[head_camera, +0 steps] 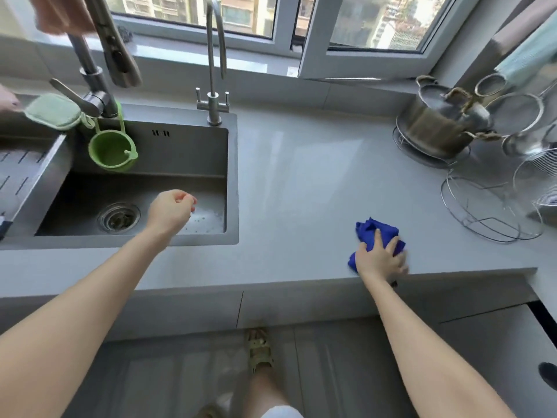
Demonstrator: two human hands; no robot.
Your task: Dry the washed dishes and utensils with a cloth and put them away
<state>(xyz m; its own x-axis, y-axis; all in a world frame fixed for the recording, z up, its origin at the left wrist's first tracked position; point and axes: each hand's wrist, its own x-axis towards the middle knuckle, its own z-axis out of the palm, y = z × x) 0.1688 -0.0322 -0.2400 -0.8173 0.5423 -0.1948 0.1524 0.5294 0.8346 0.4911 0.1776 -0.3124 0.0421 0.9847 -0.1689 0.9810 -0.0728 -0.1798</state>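
A crumpled blue cloth (375, 236) lies on the grey counter (301, 176) near its front edge. My right hand (381, 260) rests flat on top of the cloth, fingers spread over it. Over the steel sink (187, 152) hovers my left hand (171, 211), its fingers curled closed with nothing visible in them. At the back right stand a steel pot with a lid (443, 119), metal strainers (515, 116) and a wire rack (482, 206).
Two taps rise behind the sink: a pull-out tap (96, 79) and a slim tap (214, 86). A green silicone basket (111, 152) hangs from the tap, beside a green sponge (54, 111). A drain tray (18, 176) sits at the left. Another person's hand (7, 99) shows at the left edge.
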